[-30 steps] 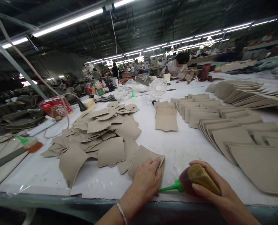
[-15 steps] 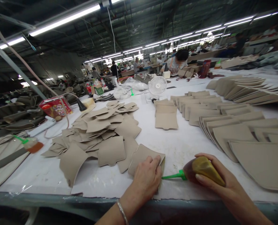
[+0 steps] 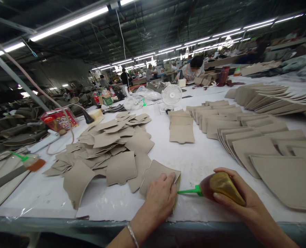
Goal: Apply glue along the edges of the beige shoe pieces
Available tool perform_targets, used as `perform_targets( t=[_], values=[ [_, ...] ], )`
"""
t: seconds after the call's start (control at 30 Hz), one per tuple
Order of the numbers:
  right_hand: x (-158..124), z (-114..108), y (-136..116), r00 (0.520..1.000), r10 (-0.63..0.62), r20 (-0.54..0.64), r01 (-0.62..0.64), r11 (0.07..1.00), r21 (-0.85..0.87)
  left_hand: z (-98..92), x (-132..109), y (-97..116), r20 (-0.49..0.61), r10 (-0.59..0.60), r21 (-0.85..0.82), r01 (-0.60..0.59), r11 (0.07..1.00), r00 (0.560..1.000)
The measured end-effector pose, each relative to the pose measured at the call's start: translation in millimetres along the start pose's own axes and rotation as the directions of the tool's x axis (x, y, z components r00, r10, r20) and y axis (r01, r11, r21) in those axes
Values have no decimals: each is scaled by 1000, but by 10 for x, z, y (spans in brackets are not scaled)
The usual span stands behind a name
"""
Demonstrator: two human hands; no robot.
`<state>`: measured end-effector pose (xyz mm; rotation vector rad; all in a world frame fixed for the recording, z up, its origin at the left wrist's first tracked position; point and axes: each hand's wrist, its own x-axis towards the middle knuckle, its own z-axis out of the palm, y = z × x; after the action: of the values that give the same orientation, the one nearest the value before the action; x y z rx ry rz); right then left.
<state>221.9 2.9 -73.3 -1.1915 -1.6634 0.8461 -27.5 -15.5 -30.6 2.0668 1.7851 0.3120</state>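
Note:
My left hand (image 3: 161, 193) presses a beige leather-like piece (image 3: 155, 170) onto the table near its front edge, fingers close together at the piece's right edge, which is turned up a little. A silver bracelet is on that wrist. In my right hand (image 3: 242, 196) lies a glue bottle (image 3: 221, 189), tilted on its side, with amber-brown contents and a long green nozzle (image 3: 190, 191). The nozzle tip is at the right edge of the piece, beside my left fingers; whether it touches cannot be made out. My left palm hides part of the piece.
A loose heap of beige pieces (image 3: 108, 139) spreads to the left. Overlapping rows of pieces (image 3: 255, 148) stand at the right. Beyond are a small white fan (image 3: 172, 95) and a red box (image 3: 60, 119). Another green-tipped bottle (image 3: 35, 163) lies far left. People work in the background.
The nozzle tip has shifted slightly away from me along the edge of the piece. My left hand stays on the piece. The whole view has moved slightly.

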Motion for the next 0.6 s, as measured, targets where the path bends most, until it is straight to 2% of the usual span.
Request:
perform_targets(
  t=[0.1, 0.17, 0.33, 0.4, 0.47, 0.6],
  values=[
    [-35, 30, 29, 995, -2, 103, -2, 999, 41, 4, -1, -5, -7, 3, -17, -4, 1000, 1000],
    [0, 27, 38, 993, 13, 114, -19, 999, 46, 1, -6, -5, -6, 5, -28, -5, 1000, 1000],
    [205, -25, 61, 996, 22, -82, -23, 1000, -12, -27, -8, 4, 11, -10, -34, 11, 999, 1000],
    [231, -31, 59, 993, 20, -117, -22, 999, -23, -33, -6, 6, 15, -13, -35, 13, 999, 1000],
    [204, -27, 36, 996, 28, -85, -29, 1000, -10, -32, -3, 4, 12, -10, -45, 11, 999, 1000],
    [132, -20, -30, 994, 73, 84, -78, 995, 55, -17, 2, -5, -4, 2, -83, -2, 997, 1000]
  ],
)
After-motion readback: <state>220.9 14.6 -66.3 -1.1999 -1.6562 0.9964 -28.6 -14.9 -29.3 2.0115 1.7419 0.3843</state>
